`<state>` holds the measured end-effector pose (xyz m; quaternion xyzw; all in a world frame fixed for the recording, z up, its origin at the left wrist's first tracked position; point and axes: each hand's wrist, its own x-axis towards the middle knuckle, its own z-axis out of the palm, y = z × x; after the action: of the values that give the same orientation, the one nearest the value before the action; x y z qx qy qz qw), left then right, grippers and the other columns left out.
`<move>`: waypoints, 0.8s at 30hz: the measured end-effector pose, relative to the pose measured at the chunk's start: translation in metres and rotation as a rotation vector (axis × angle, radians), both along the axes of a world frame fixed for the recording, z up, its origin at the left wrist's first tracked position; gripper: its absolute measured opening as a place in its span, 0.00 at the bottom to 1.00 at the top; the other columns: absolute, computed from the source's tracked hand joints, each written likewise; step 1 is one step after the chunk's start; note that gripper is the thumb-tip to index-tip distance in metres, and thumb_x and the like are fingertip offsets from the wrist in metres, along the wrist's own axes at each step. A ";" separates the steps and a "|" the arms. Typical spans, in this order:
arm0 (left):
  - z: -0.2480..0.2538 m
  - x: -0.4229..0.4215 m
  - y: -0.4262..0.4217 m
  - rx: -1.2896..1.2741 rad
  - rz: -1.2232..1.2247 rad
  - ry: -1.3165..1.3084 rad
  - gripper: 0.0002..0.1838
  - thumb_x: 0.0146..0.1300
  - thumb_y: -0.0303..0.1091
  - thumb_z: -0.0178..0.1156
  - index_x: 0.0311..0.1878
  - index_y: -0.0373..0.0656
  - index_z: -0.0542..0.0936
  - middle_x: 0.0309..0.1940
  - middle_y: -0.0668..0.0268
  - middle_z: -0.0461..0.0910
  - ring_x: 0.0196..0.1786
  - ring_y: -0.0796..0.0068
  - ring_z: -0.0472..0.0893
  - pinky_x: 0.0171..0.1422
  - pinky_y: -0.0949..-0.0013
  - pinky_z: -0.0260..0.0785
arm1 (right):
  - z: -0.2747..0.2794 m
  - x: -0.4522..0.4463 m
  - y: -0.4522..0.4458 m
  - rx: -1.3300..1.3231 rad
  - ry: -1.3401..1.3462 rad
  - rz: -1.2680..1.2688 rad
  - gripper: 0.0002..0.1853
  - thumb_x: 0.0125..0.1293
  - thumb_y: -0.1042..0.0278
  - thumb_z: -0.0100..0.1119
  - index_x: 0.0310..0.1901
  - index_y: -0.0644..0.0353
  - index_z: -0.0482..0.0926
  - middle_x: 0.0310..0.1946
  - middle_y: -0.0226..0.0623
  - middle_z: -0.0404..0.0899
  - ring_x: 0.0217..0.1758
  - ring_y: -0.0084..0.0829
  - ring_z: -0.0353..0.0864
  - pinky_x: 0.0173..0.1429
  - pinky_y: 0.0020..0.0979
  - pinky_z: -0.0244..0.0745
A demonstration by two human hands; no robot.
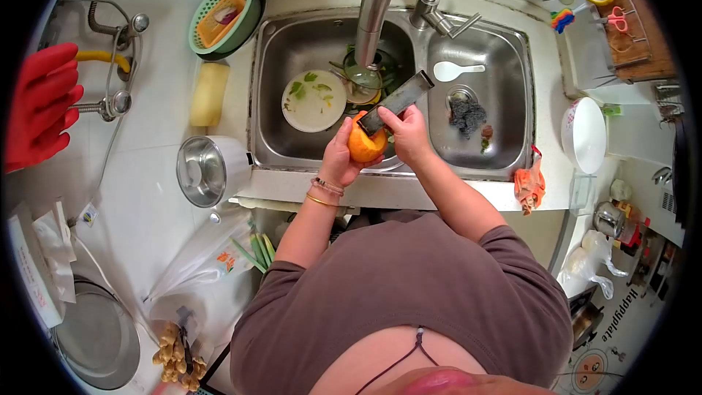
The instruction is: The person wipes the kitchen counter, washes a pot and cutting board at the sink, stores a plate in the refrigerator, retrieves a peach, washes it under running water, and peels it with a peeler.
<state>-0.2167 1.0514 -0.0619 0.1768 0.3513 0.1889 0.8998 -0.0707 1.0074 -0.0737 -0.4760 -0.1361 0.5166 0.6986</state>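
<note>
Over the left basin of the steel sink (pixel 267 148), my left hand (pixel 338 156) holds an orange piece of fruit or vegetable (pixel 367 145), fingers wrapped under and around it. My right hand (pixel 409 135) grips a flat dark metal tool (pixel 398 101), perhaps a peeler or knife, slanting up to the right. The tool's lower end lies against the top of the orange piece. Behind my hands, a white plate (pixel 314 101) with green scraps lies in the left basin, beside a bowl (pixel 360 90) with green scraps about it.
The faucet (pixel 374 18) rises behind my hands. In the right basin are a white spoon (pixel 458 71) and a dark scouring pad (pixel 466 115). A green basket (pixel 227 18), yellow block (pixel 210 95) and metal pot (pixel 205 170) stand left; a white bowl (pixel 584 135) stands right.
</note>
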 end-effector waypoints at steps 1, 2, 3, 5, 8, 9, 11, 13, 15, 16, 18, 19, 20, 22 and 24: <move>0.001 0.000 -0.001 0.013 0.009 0.009 0.27 0.69 0.58 0.41 0.62 0.50 0.67 0.54 0.60 0.73 0.52 0.62 0.77 0.49 0.53 0.75 | 0.000 -0.001 0.000 0.000 0.000 -0.023 0.10 0.61 0.74 0.62 0.43 0.65 0.74 0.40 0.33 0.80 0.42 0.23 0.78 0.50 0.26 0.72; 0.000 0.000 -0.002 0.010 0.018 0.011 0.27 0.69 0.58 0.41 0.61 0.50 0.67 0.54 0.60 0.73 0.52 0.61 0.77 0.48 0.53 0.75 | -0.001 -0.001 0.001 0.014 -0.044 -0.028 0.10 0.61 0.73 0.62 0.42 0.65 0.73 0.39 0.33 0.80 0.41 0.23 0.78 0.49 0.26 0.73; 0.000 0.000 -0.003 0.006 0.027 0.011 0.26 0.69 0.57 0.42 0.61 0.50 0.67 0.54 0.61 0.73 0.52 0.61 0.77 0.48 0.54 0.75 | -0.002 0.000 0.001 0.026 -0.088 -0.034 0.11 0.61 0.73 0.62 0.42 0.65 0.73 0.38 0.33 0.80 0.40 0.23 0.78 0.48 0.26 0.73; -0.003 0.000 -0.005 -0.028 0.035 0.003 0.25 0.68 0.56 0.42 0.60 0.51 0.68 0.54 0.61 0.73 0.52 0.60 0.77 0.47 0.54 0.75 | -0.009 0.002 0.001 0.007 -0.160 -0.082 0.11 0.61 0.72 0.62 0.42 0.65 0.73 0.37 0.34 0.80 0.38 0.24 0.78 0.46 0.26 0.74; -0.005 -0.004 -0.004 -0.107 0.058 -0.059 0.26 0.67 0.56 0.44 0.60 0.50 0.68 0.53 0.60 0.74 0.52 0.59 0.77 0.47 0.54 0.75 | -0.027 0.021 0.001 -0.113 -0.250 -0.223 0.12 0.60 0.72 0.63 0.41 0.65 0.73 0.36 0.35 0.80 0.36 0.24 0.79 0.42 0.26 0.75; -0.002 -0.010 -0.004 -0.130 0.078 -0.098 0.26 0.67 0.56 0.45 0.60 0.49 0.68 0.52 0.60 0.75 0.51 0.60 0.77 0.47 0.54 0.75 | -0.032 0.041 0.000 -0.174 -0.284 -0.284 0.12 0.59 0.71 0.64 0.41 0.65 0.74 0.36 0.35 0.80 0.35 0.24 0.79 0.41 0.26 0.75; 0.000 -0.017 0.003 -0.128 0.072 -0.170 0.26 0.67 0.55 0.46 0.60 0.48 0.68 0.52 0.60 0.75 0.51 0.60 0.77 0.50 0.54 0.74 | -0.024 0.069 -0.003 -0.213 -0.342 -0.149 0.11 0.59 0.71 0.64 0.40 0.66 0.75 0.35 0.35 0.81 0.35 0.24 0.79 0.41 0.26 0.75; 0.000 -0.021 0.008 -0.089 0.021 -0.232 0.27 0.66 0.55 0.47 0.61 0.47 0.68 0.53 0.59 0.75 0.53 0.59 0.76 0.53 0.53 0.72 | -0.020 0.077 0.001 -0.143 -0.383 -0.024 0.10 0.59 0.72 0.63 0.41 0.64 0.76 0.35 0.35 0.81 0.36 0.23 0.79 0.42 0.26 0.74; 0.000 -0.019 0.009 -0.125 0.033 -0.263 0.27 0.66 0.54 0.49 0.61 0.45 0.68 0.55 0.59 0.74 0.55 0.59 0.76 0.56 0.53 0.71 | -0.019 0.083 0.008 -0.182 -0.688 0.015 0.09 0.60 0.73 0.63 0.41 0.63 0.76 0.35 0.34 0.81 0.38 0.23 0.78 0.42 0.25 0.74; 0.000 -0.018 0.008 -0.144 0.033 -0.277 0.28 0.66 0.54 0.50 0.61 0.45 0.68 0.55 0.59 0.73 0.56 0.58 0.75 0.57 0.53 0.70 | -0.017 0.076 0.014 -0.096 -0.550 -0.037 0.11 0.60 0.73 0.62 0.44 0.62 0.75 0.36 0.32 0.81 0.40 0.25 0.79 0.42 0.27 0.76; 0.003 -0.014 0.009 -0.113 0.009 -0.305 0.28 0.65 0.54 0.52 0.61 0.44 0.67 0.57 0.59 0.72 0.57 0.59 0.74 0.59 0.52 0.69 | -0.007 0.066 0.017 -0.053 -0.131 0.024 0.12 0.61 0.72 0.61 0.46 0.62 0.75 0.39 0.33 0.81 0.40 0.29 0.80 0.42 0.29 0.77; 0.003 -0.016 0.006 -0.105 0.001 -0.311 0.29 0.65 0.54 0.53 0.61 0.44 0.67 0.58 0.59 0.71 0.58 0.59 0.73 0.61 0.52 0.68 | -0.001 0.060 0.015 -0.039 0.086 0.058 0.13 0.62 0.72 0.61 0.48 0.62 0.74 0.40 0.34 0.81 0.40 0.30 0.81 0.42 0.30 0.78; 0.000 -0.019 0.008 -0.053 -0.038 -0.321 0.30 0.64 0.52 0.54 0.63 0.44 0.66 0.59 0.60 0.70 0.60 0.60 0.72 0.61 0.53 0.68 | -0.002 0.060 0.012 0.038 0.301 0.184 0.13 0.65 0.69 0.56 0.50 0.63 0.73 0.44 0.38 0.80 0.44 0.36 0.81 0.47 0.37 0.78; -0.008 -0.019 0.011 -0.013 -0.059 -0.372 0.30 0.64 0.51 0.55 0.63 0.44 0.65 0.60 0.60 0.69 0.60 0.60 0.72 0.61 0.53 0.68 | 0.014 0.046 0.008 0.107 0.486 0.219 0.11 0.68 0.67 0.51 0.48 0.63 0.72 0.46 0.43 0.78 0.48 0.39 0.80 0.53 0.40 0.76; -0.002 -0.010 0.011 0.044 -0.064 -0.393 0.29 0.64 0.50 0.56 0.64 0.45 0.64 0.60 0.61 0.69 0.61 0.60 0.72 0.61 0.53 0.68 | 0.015 0.036 0.004 0.189 0.582 0.237 0.14 0.70 0.67 0.48 0.52 0.65 0.69 0.49 0.47 0.77 0.53 0.40 0.77 0.61 0.42 0.69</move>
<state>-0.2271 1.0629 -0.0639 0.1672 0.1587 0.1989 0.9525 -0.0345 1.0118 -0.0586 -0.2223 -0.0323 0.6936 0.6844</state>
